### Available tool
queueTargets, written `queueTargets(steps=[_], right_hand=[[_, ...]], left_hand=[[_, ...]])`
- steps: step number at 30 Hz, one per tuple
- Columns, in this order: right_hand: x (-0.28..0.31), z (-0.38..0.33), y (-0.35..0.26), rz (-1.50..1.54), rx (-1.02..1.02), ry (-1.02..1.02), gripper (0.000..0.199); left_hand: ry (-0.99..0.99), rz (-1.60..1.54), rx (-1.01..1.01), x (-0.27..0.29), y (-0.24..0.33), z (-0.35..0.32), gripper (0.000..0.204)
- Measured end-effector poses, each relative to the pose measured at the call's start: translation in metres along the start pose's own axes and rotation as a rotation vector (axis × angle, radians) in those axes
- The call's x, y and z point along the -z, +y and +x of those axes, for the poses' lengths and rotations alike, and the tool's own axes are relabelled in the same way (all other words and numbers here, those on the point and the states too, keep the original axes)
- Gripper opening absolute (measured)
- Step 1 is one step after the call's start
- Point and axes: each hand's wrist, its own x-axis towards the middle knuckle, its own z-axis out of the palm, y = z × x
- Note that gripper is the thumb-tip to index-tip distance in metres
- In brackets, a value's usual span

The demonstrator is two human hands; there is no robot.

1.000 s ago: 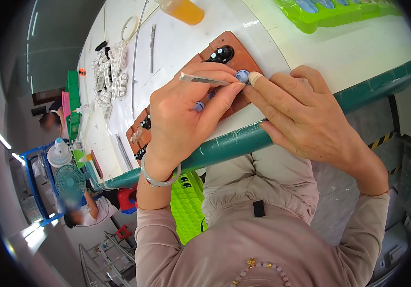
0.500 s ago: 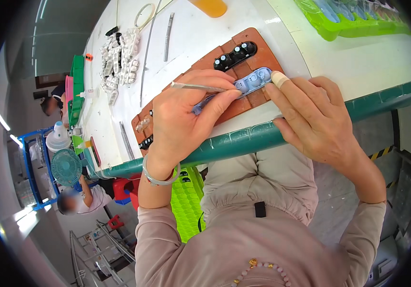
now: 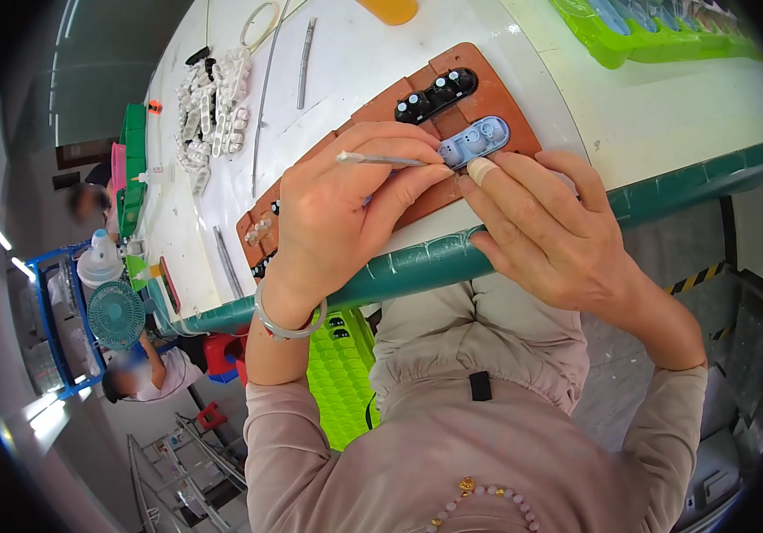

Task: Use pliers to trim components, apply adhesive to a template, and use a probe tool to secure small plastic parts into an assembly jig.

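Observation:
My left hand (image 3: 337, 209) is closed in a pinch on a thin grey rod-like tool (image 3: 381, 160) with a whitish end. Its fingertips meet the near left end of a light-blue moulded piece (image 3: 475, 140) with round cups, which sits in a brown block fixture (image 3: 524, 133). My right hand (image 3: 550, 218) stretches its fingers along the near edge of that piece, thumb apart, index fingertip beside the left fingertips. A tan wrap covers that fingertip. Behind the blue piece, a black piece with white dots (image 3: 437, 95) lies in the fixture. The tool's working tip is hidden.
White moulded parts (image 3: 217, 111) lie heaped at far left, near a second grey rod (image 3: 307, 62) and another (image 3: 227, 262). A bright green tray (image 3: 617, 49) stands at far right, an orange cup (image 3: 390, 9) at the back. The table's green padded edge (image 3: 408, 271) runs before me.
My right fingers have moved left from the blue piece's right end to its near edge, close to my left fingertips. My left hand still pinches the tool.

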Motion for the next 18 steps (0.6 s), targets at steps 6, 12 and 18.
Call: queueTargets(steps=[6,12,18], right_hand=[[-0.0013,0.0001,-0.0008,-0.016,-0.007,-0.028,0.029],[-0.002,0.0032,-0.0058,-0.027,-0.047,-0.089,0.032],[-0.0055,0.0066,-0.0057,-0.098,-0.03,-0.053,0.027]], left_hand=[[-0.019,-0.033,-0.033,0.0005,0.0008,-0.0004,0.008],[-0.055,-0.097,0.003,0.0045,-0.0047,-0.0023,0.009],[-0.01,-0.187,0.138,0.0067,-0.0035,-0.0059,0.008]])
